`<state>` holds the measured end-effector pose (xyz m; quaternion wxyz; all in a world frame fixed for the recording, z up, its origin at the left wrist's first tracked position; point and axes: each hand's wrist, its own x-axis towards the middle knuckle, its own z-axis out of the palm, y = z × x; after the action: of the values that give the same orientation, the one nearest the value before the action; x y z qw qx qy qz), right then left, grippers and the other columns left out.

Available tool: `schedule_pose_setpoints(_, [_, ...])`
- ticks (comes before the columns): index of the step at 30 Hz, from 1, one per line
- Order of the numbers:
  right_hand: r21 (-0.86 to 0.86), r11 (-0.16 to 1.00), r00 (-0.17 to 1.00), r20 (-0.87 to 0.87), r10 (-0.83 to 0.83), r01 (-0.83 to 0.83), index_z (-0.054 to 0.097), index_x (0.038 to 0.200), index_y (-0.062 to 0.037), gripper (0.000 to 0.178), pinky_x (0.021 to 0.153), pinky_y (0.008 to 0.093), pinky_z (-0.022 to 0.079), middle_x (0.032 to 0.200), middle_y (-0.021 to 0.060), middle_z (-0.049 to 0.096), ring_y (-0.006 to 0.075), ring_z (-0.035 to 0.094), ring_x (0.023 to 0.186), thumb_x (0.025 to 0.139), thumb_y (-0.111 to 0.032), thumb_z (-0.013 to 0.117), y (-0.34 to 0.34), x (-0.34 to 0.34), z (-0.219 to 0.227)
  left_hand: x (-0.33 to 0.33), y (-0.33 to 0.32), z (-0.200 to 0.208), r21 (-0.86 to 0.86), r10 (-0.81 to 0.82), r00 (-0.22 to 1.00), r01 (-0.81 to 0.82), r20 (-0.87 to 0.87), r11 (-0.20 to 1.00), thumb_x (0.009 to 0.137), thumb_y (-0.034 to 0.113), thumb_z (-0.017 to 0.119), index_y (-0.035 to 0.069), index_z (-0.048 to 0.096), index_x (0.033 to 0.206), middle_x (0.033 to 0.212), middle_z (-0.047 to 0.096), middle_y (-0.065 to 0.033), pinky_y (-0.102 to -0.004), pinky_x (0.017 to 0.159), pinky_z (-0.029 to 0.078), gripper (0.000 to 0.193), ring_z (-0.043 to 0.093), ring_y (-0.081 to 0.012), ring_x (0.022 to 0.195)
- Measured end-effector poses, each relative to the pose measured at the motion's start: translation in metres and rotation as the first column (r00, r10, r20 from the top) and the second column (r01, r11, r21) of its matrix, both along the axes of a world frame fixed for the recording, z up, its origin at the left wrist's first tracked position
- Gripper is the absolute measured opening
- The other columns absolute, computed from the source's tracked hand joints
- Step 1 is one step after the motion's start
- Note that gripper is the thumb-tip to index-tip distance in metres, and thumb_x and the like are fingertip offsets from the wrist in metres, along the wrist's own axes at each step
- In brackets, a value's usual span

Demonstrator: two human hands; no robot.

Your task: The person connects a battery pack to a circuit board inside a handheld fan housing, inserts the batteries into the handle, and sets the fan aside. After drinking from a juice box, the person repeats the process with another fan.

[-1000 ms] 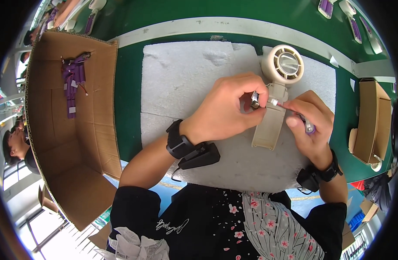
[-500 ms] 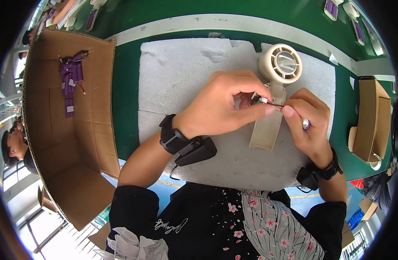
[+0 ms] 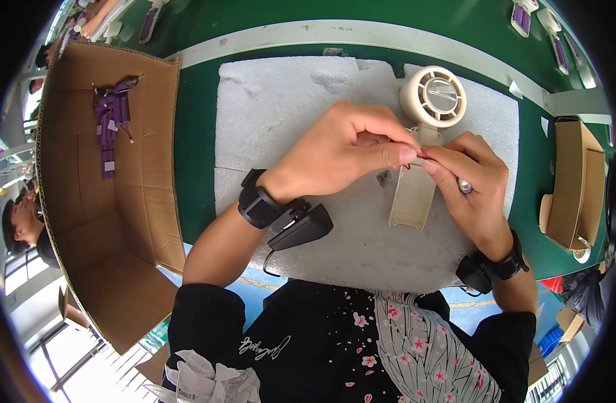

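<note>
A cream hand-held fan [image 3: 425, 127] with a round grille head and a flat handle lies on a white foam sheet [image 3: 281, 114]. My left hand [image 3: 345, 151] and my right hand [image 3: 472, 185] meet just above the fan's handle, fingertips pinched together on a thin red wire [image 3: 420, 156]. A small metal-tipped cylinder [image 3: 463, 186] is tucked in my right hand's fingers. Both wrists wear black bands, and a black device hangs by the left wrist.
A large open cardboard box [image 3: 86, 201] at the left holds purple parts [image 3: 111, 124]. A smaller cardboard box [image 3: 576, 185] stands at the right on the green table [image 3: 194, 154]. A person's head shows at the far left edge.
My hands have drawn closer together over the fan's handle. The silvery piece seen between the fingers earlier is now hidden; only the thin red wire shows.
</note>
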<state>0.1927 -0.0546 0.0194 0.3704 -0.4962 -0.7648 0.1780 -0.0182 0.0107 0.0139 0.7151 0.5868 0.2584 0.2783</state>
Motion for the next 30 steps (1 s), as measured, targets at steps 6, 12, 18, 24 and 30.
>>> schedule_pose_setpoints(6, [-0.039, 0.998, 0.999, 0.029, 0.042, -0.041, 0.073, 0.093, -0.004, 0.015, 0.055, 0.0286, 0.04, 0.072, 0.0062, 0.055, 0.0183, 0.051, 0.065, 0.078, -0.005, 0.073, 0.002, 0.005, 0.0, -0.006, 0.006, 0.008, -0.099, -0.08, 0.994, 0.073, -0.072, 0.992, 0.084, -0.003, 0.068, 0.001, 0.067, 0.109, 0.095, 0.067, -0.0059, -0.0225, 0.073, 0.05, 0.026, 0.063, -0.0113, 0.084])
schedule_pose_setpoints(12, [-0.012, 0.998, 0.998, 0.029, 0.06, -0.059, 0.073, 0.09, -0.0065, 0.015, 0.055, 0.03, 0.038, 0.069, 0.0043, 0.053, 0.0185, 0.049, 0.061, 0.075, -0.006, 0.074, 0.002, 0.002, -0.001, -0.007, 0.01, 0.012, -0.116, -0.11, 0.99, 0.1, -0.088, 0.988, 0.079, -0.008, 0.071, 0.001, 0.062, 0.115, 0.106, 0.065, -0.007, -0.0254, 0.083, 0.054, 0.039, 0.064, -0.0128, 0.094])
schedule_pose_setpoints(18, [0.017, 0.999, 1.0, 0.001, 0.027, -0.027, 0.073, 0.085, -0.0102, 0.013, 0.054, 0.0318, 0.036, 0.065, 0.0022, 0.051, 0.0187, 0.048, 0.057, 0.072, -0.007, 0.076, 0.002, 0.0, -0.004, -0.006, 0.007, 0.007, -0.06, -0.024, 0.993, 0.018, -0.114, 0.998, 0.077, -0.01, 0.069, 0.001, 0.06, 0.108, 0.097, 0.066, -0.006, -0.0255, 0.078, 0.054, 0.034, 0.064, -0.0113, 0.088])
schedule_pose_setpoints(24, [-0.041, 0.997, 0.997, 0.013, 0.07, -0.07, 0.073, 0.091, -0.0049, 0.016, 0.054, 0.029, 0.038, 0.07, 0.0048, 0.054, 0.0179, 0.05, 0.064, 0.075, -0.003, 0.073, 0.0, 0.005, 0.0, -0.006, 0.004, 0.006, -0.013, 0.019, 0.996, -0.021, -0.088, 1.0, 0.076, -0.01, 0.071, 0.001, 0.062, 0.104, 0.093, 0.067, -0.006, -0.0245, 0.074, 0.054, 0.032, 0.065, -0.0112, 0.084])
schedule_pose_setpoints(30, [-0.044, 0.996, 0.997, 0.025, 0.075, -0.074, 0.072, 0.089, -0.0044, 0.014, 0.055, 0.0288, 0.038, 0.07, 0.0053, 0.055, 0.0177, 0.05, 0.063, 0.076, -0.002, 0.073, 0.001, 0.004, -0.001, -0.007, 0.005, 0.008, 0.086, 0.012, 0.985, 0.003, -0.17, 0.996, 0.074, -0.012, 0.073, -0.001, 0.062, 0.101, 0.102, 0.066, -0.008, -0.0258, 0.079, 0.056, 0.031, 0.066, -0.0141, 0.09])
